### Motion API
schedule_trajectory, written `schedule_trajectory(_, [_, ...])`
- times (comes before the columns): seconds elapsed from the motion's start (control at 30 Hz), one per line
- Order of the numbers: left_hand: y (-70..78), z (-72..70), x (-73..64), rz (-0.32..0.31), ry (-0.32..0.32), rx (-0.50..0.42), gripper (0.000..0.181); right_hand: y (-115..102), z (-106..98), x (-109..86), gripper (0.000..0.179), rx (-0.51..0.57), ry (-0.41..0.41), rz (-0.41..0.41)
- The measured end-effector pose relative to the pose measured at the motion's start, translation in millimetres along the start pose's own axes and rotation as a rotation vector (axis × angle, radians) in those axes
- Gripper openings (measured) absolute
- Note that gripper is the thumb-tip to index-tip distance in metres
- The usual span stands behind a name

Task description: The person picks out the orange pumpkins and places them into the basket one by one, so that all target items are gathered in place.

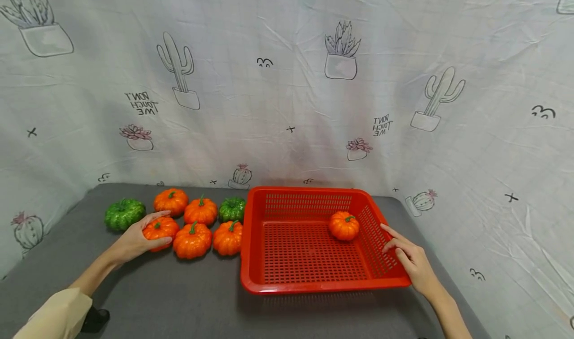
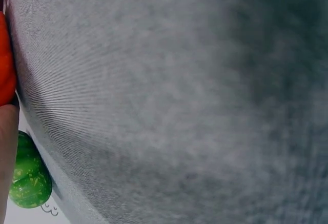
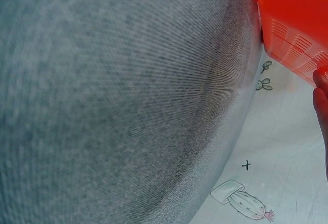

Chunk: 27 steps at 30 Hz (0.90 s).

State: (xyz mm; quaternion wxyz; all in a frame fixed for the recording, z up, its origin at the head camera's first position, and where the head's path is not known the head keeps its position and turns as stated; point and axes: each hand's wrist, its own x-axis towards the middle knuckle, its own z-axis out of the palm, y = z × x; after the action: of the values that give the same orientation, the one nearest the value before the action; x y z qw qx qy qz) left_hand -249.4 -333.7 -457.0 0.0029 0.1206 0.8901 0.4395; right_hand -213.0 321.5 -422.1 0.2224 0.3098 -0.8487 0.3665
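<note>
Orange pumpkins: six. Five clustered left on surface, one inside basket. Green pumpkins: two, one far left, one beside basket. Red basket: one.

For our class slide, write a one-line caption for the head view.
Left hand grips an orange pumpkin; right hand rests on the red basket.
</note>
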Motion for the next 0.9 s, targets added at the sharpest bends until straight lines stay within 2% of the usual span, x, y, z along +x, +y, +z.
schedule_trajectory(0.17, [-1.5,0.2,-1.1,-0.019,-0.007,-0.082,0.070,0,0,-0.4,0.030,-0.001,0.001,0.003])
schedule_trajectory(0.33, [0.6,-1.1,-3.0,-0.038,-0.004,-0.103,0.071,2,1,-0.5,0.030,0.000,0.006,-0.019])
schedule_trajectory(0.6, [3.0,-3.4,-4.0,-0.078,0.007,-0.032,0.068,1,1,-0.6,0.030,0.004,0.000,0.012])
schedule_trajectory(0.73, [4.7,-4.8,-8.5,-0.077,0.017,-0.044,0.067,1,0,-1.0,0.029,-0.004,-0.005,0.009])
schedule_trajectory(0.9, [13.8,-14.0,-13.5,-0.051,0.068,-0.058,0.065,0,-1,-0.4,0.030,-0.016,-0.002,0.000])
